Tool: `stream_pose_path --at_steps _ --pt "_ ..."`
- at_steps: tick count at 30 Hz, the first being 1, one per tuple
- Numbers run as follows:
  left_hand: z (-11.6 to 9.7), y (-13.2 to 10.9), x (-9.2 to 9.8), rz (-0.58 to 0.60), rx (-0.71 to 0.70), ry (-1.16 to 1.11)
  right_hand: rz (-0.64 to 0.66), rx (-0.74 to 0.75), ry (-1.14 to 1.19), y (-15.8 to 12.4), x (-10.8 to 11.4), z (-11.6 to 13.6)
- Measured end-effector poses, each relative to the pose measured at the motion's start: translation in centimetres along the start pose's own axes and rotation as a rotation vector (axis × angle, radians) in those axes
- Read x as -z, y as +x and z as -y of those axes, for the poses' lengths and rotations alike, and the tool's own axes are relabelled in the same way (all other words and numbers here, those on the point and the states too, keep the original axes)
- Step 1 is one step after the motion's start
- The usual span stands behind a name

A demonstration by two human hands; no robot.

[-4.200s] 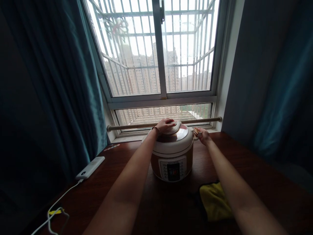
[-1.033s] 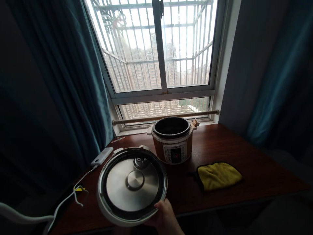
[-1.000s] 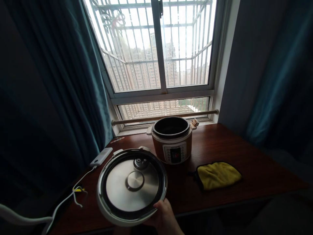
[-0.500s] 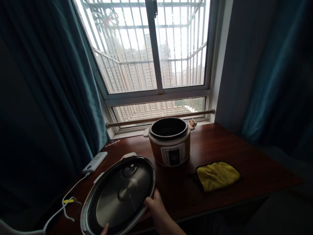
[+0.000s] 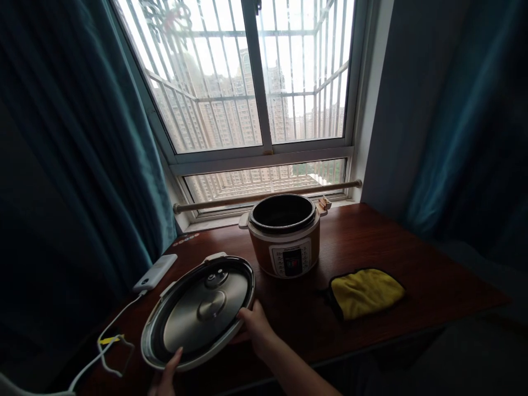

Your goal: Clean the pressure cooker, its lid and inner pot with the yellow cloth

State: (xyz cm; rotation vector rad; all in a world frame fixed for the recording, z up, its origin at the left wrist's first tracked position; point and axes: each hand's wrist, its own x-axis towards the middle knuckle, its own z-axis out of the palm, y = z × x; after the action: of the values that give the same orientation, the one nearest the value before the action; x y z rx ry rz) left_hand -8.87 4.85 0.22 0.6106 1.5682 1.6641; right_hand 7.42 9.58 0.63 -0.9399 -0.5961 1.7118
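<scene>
A round pressure cooker lid with its metal inner side turned up is held low over the table's near left part. My left hand grips its near edge, thumb on top of the rim. On the lid's right edge, my right hand is closed, its thumb over the rim and the other fingers mostly hidden beneath. Behind the lid stands the electric pressure cooker, lidless, its dark inner pot showing. A control panel faces me.
A folded yellow cloth with dark edging lies right of the cooker on the brown wooden table. At the left are a white power bank and its white cable. A barred window and a horizontal rod stand behind.
The lid has tilted flatter and come slightly lower, still in both hands. More of my left hand shows now. The camera view has shifted slightly.
</scene>
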Motion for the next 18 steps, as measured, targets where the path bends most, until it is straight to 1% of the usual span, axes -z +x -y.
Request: stream_pose_path --at_steps 3,8,11,13,15,18 --pt "-0.7 -0.1 -1.1 -0.049 0.076 -0.058 0.006 -0.031 -0.003 0.4 0.2 0.2" --pt "-1.9 -0.1 -2.2 -0.074 0.066 -0.085 0.065 -0.064 0.057 1.0 0.3 0.2" --pt "-2.5 0.1 -2.6 -0.109 0.105 -0.078 0.118 -0.096 0.095 1.0 0.3 0.5" --pt "-2.6 0.2 -2.6 -0.128 0.134 -0.079 0.145 -0.113 0.098 0.5 0.4 0.8" --pt "-2.5 0.3 -2.4 -0.115 0.141 -0.081 0.142 -0.104 0.081 -0.3 0.9 1.0" --pt "-1.7 0.4 -1.7 -0.058 0.153 -0.075 0.056 -0.048 0.051 -2.3 2.5 1.2"
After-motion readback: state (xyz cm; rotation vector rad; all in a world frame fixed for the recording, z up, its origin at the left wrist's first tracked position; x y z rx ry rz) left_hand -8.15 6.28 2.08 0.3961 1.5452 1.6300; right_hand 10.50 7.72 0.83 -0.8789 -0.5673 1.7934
